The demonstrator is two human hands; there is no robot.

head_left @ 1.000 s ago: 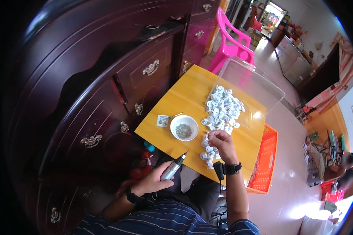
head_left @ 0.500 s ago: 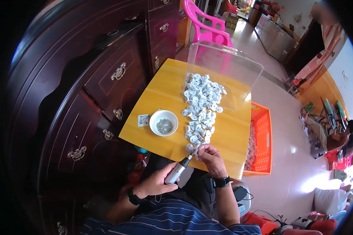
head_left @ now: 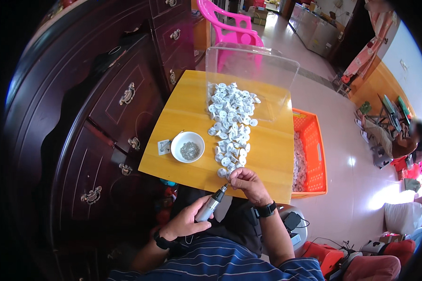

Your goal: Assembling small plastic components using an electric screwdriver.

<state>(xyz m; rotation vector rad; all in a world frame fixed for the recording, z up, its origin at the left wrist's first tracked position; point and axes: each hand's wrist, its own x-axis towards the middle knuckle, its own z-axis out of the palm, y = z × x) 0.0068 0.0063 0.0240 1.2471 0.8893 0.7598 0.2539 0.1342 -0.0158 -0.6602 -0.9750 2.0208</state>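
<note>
My left hand [head_left: 185,222] is wrapped round a silver and black electric screwdriver [head_left: 209,207], its tip pointing up and to the right. At that tip, by the table's near edge, the fingers of my right hand [head_left: 249,185] are pinched together; what sits between them is too small and covered to make out. Just beyond the fingertips begins a long heap of small white plastic parts with round discs [head_left: 232,111], running toward the far side. Left of the heap stands a white bowl [head_left: 175,151] with many small metal pieces [head_left: 190,151] in it.
The yellow tabletop [head_left: 173,110] carries a clear plastic bin [head_left: 274,70] tipped behind the heap. A small printed packet [head_left: 164,147] lies by the bowl. An orange crate [head_left: 315,154] stands right of the table, dark drawers [head_left: 122,89] left, a pink chair [head_left: 234,35] behind. Another person [head_left: 405,143] sits far right.
The view has shifted a little, so the table and heap appear further left. My right fingers have stayed at the screwdriver's tip; the white part seen there before is now mostly hidden.
</note>
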